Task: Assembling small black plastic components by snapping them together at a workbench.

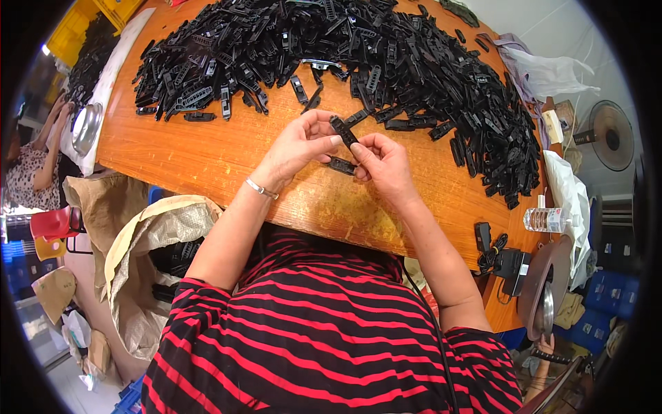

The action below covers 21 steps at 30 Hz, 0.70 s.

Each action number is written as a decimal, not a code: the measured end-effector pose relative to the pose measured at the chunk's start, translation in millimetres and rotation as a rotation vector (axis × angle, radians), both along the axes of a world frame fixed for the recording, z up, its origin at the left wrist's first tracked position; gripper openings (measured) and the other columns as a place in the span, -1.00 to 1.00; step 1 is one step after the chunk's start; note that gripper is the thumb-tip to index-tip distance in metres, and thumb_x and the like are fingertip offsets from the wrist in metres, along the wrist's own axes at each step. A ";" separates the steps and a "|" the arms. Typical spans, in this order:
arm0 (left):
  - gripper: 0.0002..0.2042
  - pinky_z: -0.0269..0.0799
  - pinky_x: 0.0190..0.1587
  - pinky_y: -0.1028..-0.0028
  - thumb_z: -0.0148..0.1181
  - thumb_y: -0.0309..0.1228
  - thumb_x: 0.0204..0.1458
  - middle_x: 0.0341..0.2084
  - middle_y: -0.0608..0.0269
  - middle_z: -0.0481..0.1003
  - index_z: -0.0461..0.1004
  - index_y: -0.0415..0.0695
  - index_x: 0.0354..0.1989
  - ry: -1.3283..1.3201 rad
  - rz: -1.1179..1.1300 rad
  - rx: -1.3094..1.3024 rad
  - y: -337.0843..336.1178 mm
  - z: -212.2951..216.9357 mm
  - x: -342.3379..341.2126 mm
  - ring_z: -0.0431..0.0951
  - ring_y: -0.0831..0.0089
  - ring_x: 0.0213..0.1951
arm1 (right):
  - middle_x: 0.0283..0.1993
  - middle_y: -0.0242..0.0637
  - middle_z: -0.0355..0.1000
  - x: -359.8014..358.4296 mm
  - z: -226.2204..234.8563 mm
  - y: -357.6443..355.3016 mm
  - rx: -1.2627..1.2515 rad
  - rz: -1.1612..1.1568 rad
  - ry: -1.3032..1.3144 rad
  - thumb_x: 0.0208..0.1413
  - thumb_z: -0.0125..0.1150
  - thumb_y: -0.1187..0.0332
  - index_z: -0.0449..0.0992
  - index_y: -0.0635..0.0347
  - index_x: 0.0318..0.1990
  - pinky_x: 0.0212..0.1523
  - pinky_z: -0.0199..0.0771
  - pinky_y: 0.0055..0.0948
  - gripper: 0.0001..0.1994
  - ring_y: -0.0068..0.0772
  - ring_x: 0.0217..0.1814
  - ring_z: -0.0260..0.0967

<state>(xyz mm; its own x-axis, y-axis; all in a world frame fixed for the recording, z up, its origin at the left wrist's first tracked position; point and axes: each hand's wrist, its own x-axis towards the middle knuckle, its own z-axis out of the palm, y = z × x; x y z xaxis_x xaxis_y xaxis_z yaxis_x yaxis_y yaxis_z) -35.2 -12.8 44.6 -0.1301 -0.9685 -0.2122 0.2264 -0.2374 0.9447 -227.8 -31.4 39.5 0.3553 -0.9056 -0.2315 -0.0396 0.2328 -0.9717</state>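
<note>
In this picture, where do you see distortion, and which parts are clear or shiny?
Head view: fisheye distortion seems to bend the wooden table; head view: fingers and held black part look fairly clear; head view: bright reflections on the metal dish at left.

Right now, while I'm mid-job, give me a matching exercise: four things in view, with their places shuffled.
Things:
1. black part
2. heap of black pieces
3. clear bottle
4. open sack

Places:
A. at the table's right side
B. lower left of the picture
C. held between left hand and right hand
D. across the table's far side

Pairs: 1-C, 2-D, 3-A, 4-B
</note>
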 end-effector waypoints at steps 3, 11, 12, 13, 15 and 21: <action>-0.70 0.43 -0.32 0.64 0.25 -0.39 0.10 -0.30 0.43 0.52 0.43 -0.14 0.00 -0.066 -0.014 -0.037 -1.6 0.2 4.2 0.46 0.69 -0.33 | -0.51 -0.45 0.42 2.2 -1.1 1.1 -0.043 0.013 0.065 0.20 0.22 0.38 0.48 0.26 -0.27 -0.60 0.30 -0.69 -0.87 -0.72 -0.60 0.30; -0.83 0.39 -0.39 0.68 0.23 -0.44 0.12 -0.46 0.41 0.51 0.48 -0.19 -0.15 -0.059 0.035 0.003 3.1 -14.2 12.3 0.43 0.69 -0.46 | -0.53 -0.45 0.41 6.3 -5.2 5.7 -0.137 0.048 0.173 0.18 0.23 0.42 0.47 0.29 -0.29 -0.61 0.29 -0.68 -0.88 -0.72 -0.62 0.29; -0.84 0.39 -0.39 0.68 0.24 -0.45 0.11 -0.46 0.40 0.51 0.47 -0.20 -0.17 -0.070 0.027 -0.003 3.9 -15.2 13.0 0.43 0.69 -0.46 | -0.53 -0.45 0.41 5.4 -5.8 5.7 -0.155 0.050 0.177 0.18 0.23 0.43 0.46 0.30 -0.29 -0.61 0.29 -0.68 -0.89 -0.73 -0.63 0.29; -0.84 0.39 -0.39 0.68 0.24 -0.45 0.11 -0.46 0.40 0.51 0.47 -0.20 -0.17 -0.069 0.026 -0.001 5.5 -14.8 13.6 0.43 0.69 -0.46 | -0.53 -0.45 0.41 4.0 -8.2 5.9 -0.153 0.050 0.177 0.18 0.23 0.43 0.46 0.30 -0.29 -0.61 0.29 -0.68 -0.89 -0.73 -0.63 0.29; -0.89 0.35 -0.39 0.69 0.22 -0.47 0.12 -0.50 0.45 0.44 0.47 -0.18 -0.21 -0.087 -0.037 0.035 9.8 -12.8 14.6 0.42 0.70 -0.45 | -0.55 -0.45 0.41 0.7 -14.7 6.0 -0.189 0.058 0.176 0.16 0.25 0.45 0.47 0.30 -0.28 -0.61 0.29 -0.68 -0.89 -0.73 -0.62 0.29; -0.87 0.26 -0.41 0.68 0.24 -0.56 0.05 -0.53 0.54 0.34 0.46 -0.19 -0.24 -0.353 -0.137 -0.040 21.0 -13.7 18.3 0.29 0.75 -0.47 | -0.57 -0.36 0.48 -10.5 -19.2 18.1 -0.235 0.116 0.341 0.02 0.38 0.39 0.54 0.28 -0.36 -0.51 0.35 -0.54 -0.84 -0.62 -0.57 0.35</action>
<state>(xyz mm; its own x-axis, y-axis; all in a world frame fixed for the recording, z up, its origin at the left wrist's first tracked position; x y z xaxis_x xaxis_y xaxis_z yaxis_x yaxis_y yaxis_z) -16.9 8.2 31.0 -0.1846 -0.9556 -0.2298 -0.1465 -0.2044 0.9679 -238.3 -13.3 20.2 0.3968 -0.9063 -0.1455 -0.3810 -0.0184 -0.9244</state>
